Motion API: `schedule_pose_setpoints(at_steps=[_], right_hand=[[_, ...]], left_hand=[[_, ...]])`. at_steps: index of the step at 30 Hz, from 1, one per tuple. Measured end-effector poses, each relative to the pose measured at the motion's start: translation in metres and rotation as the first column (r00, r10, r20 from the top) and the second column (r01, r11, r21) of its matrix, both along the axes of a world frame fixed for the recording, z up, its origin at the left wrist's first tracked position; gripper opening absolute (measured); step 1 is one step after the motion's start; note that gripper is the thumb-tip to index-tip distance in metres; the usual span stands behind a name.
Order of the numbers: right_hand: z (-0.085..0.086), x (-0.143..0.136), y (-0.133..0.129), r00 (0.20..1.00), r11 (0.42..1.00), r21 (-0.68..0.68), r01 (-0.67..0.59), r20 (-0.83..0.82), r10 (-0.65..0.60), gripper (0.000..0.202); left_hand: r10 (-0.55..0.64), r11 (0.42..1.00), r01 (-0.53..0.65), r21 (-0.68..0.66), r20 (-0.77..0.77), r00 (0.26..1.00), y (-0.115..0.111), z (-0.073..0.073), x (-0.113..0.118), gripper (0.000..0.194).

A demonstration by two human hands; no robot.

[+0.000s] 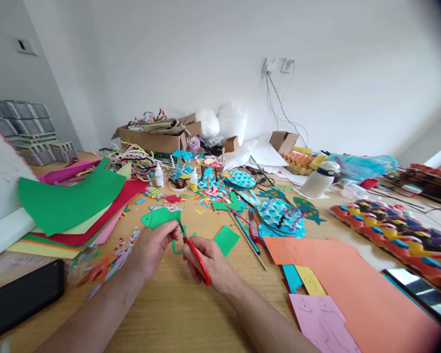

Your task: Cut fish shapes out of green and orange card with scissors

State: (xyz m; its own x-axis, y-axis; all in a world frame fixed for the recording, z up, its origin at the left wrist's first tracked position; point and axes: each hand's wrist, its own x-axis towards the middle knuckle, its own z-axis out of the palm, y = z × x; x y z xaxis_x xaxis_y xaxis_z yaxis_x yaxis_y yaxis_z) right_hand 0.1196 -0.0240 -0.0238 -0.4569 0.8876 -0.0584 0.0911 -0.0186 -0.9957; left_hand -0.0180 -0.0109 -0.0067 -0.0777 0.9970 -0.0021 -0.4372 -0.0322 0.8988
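Between thumb and fingers my left hand [156, 245] pinches a green paper fish [155, 217], its head and drawn eye pointing left. My right hand [210, 260] is closed round the red handles of a pair of scissors [197, 257]. Their dark blades reach up to the tail end of the fish, close to my left fingertips. A thin curl of green paper hangs below, between my two hands. On the table to the right of the scissors lies a green paper rectangle [226, 239].
Coloured paper sheets [71, 198] are stacked at left, near a black phone [25, 299]. Orange paper [338, 274], a painted egg tray [393, 235] and a white bottle [319, 179] stand or lie at right. Behind are glue bottles [193, 180], paper scraps and a cardboard box [152, 139].
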Motion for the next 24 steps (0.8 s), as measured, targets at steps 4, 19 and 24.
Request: schedule_pose_setpoints(at_steps=[4, 19, 24], right_hand=[[0.001, 0.0, 0.0, 1.0, 1.0, -0.02, -0.009, -0.026, 0.008, 0.043], [-0.001, 0.001, 0.001, 0.998, 0.999, -0.018, -0.039, -0.046, 0.038, 0.043], [-0.003, 0.001, 0.002, 1.0, 1.0, 0.014, -0.023, -0.009, 0.023, 0.039]], left_hand=[[-0.025, 1.0, 0.025, -0.019, -0.007, 1.0, 0.002, -0.001, -0.003, 0.016], [-0.083, 0.997, 0.083, 0.004, -0.042, 0.996, 0.003, -0.003, -0.011, 0.014], [-0.11, 0.994, 0.111, 0.011, -0.068, 0.992, 0.004, -0.001, -0.013, 0.013]])
